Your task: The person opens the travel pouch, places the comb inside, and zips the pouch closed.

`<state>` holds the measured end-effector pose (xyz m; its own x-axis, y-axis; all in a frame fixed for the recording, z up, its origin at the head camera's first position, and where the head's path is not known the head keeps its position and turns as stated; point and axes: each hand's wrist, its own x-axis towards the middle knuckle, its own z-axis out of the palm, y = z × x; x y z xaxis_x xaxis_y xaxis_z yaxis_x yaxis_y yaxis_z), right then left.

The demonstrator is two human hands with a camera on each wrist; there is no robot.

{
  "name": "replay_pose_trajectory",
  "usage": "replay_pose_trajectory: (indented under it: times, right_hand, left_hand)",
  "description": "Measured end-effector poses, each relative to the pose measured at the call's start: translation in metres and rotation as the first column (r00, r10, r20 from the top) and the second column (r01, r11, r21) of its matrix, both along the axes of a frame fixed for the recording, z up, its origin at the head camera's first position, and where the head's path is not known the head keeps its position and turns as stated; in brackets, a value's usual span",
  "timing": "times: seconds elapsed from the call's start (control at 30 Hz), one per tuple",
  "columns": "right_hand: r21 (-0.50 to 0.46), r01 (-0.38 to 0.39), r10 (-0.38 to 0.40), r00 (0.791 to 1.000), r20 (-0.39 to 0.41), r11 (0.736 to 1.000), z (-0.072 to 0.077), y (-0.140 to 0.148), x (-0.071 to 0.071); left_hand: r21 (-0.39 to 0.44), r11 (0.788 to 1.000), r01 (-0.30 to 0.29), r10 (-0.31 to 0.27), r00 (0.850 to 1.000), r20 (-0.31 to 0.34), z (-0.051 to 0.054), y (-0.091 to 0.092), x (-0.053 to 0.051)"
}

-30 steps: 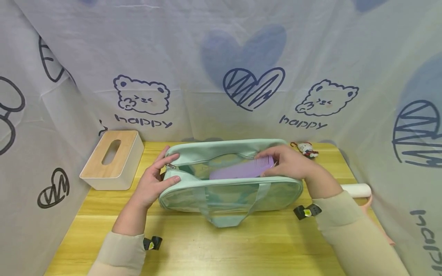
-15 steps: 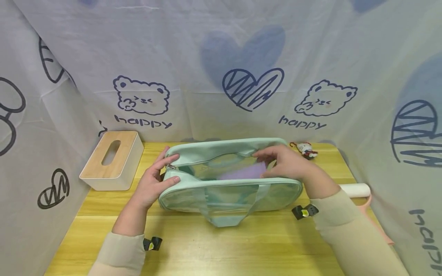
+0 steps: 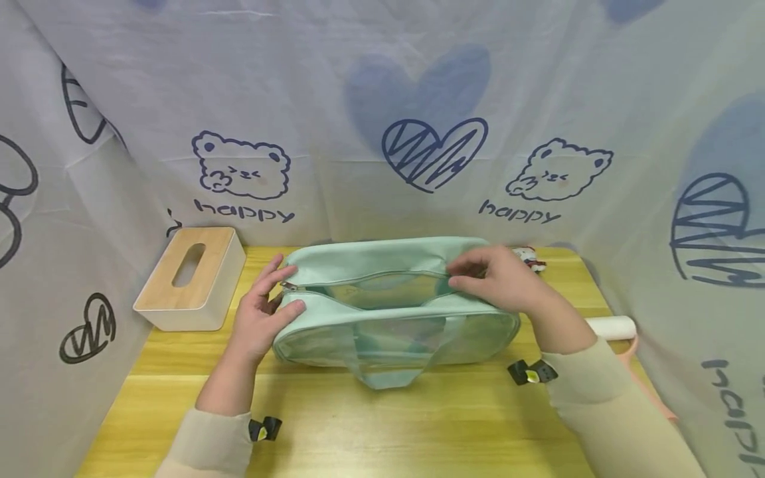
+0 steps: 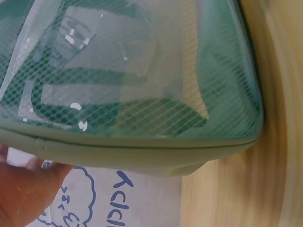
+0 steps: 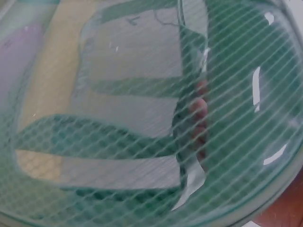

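A mint-green zippered bag [image 3: 335, 315] with clear, grid-patterned sides stands on the table, its top partly unzipped. My left hand [image 3: 261, 315] holds its left end, thumb on the near side and fingers on the far side, beside the zipper pull [image 3: 288, 286]. At the right end of the opening, my right hand [image 3: 502, 275] pinches the bag's edge between thumb and curled fingers. Through the clear side in the right wrist view, a blurred purple shape, the comb [image 5: 21, 54], shows inside. The head view does not show the comb.
A white tissue box [image 3: 203, 312] with a wooden lid stands at the back left. Behind my right hand sits a small figurine [image 3: 530, 257], partly hidden. A white roll [image 3: 615, 327] and a pink-orange item [image 3: 648, 385] lie by my right sleeve. Printed cloth [image 3: 335, 133] hangs around the table.
My right hand held the purple comb in the opening, lowered it into the bag and let go. Its fingers have moved to the opening's right edge. My left hand keeps its hold.
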<state>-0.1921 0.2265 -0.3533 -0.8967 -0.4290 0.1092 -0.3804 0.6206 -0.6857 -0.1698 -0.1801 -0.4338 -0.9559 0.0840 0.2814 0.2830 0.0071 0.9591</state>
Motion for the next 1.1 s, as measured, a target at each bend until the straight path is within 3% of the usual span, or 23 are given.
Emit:
replay_pose_trajectory:
  times: [0.1, 0.2, 0.3, 0.4, 0.53, 0.63, 0.97, 1.1]
  right_hand:
    - [-0.029, 0.021, -0.021, 1.000, -0.021, 0.999, 0.007, -0.009, 0.005]
    - [-0.046, 0.041, -0.043, 0.998, -0.038, 0.998, 0.013, -0.019, 0.010]
    - [-0.061, 0.041, -0.043, 0.998, -0.047, 0.997, 0.018, -0.030, 0.011]
    - [-0.079, 0.033, -0.036, 0.999, -0.037, 0.996, 0.021, -0.043, 0.012]
    - [-0.099, 0.012, -0.014, 1.000, -0.024, 0.995, 0.023, -0.059, 0.012]
    - [-0.103, -0.007, 0.005, 1.000, -0.017, 0.995, 0.022, -0.069, 0.012]
    - [-0.101, -0.019, 0.024, 0.999, 0.045, 0.995, 0.023, -0.085, 0.014]
    - [-0.080, -0.041, 0.046, 0.997, 0.060, 0.996, 0.022, -0.087, 0.013]
  left_hand:
    - [0.091, 0.986, -0.142, 0.146, 0.989, -0.034, -0.002, 0.003, 0.005]
    - [0.152, 0.955, -0.254, 0.267, 0.961, -0.074, -0.005, 0.008, 0.012]
    - [0.194, 0.925, -0.327, 0.349, 0.933, -0.091, -0.009, 0.013, 0.019]
    - [0.211, 0.899, -0.384, 0.402, 0.915, -0.044, -0.009, 0.018, 0.026]
    - [0.186, 0.889, -0.419, 0.413, 0.908, 0.074, -0.006, 0.022, 0.031]
    - [0.154, 0.894, -0.420, 0.406, 0.906, 0.117, -0.002, 0.023, 0.033]
    - [0.131, 0.919, -0.373, 0.378, 0.925, -0.018, 0.004, 0.024, 0.035]
    - [0.111, 0.923, -0.369, 0.375, 0.927, -0.031, 0.005, 0.025, 0.036]
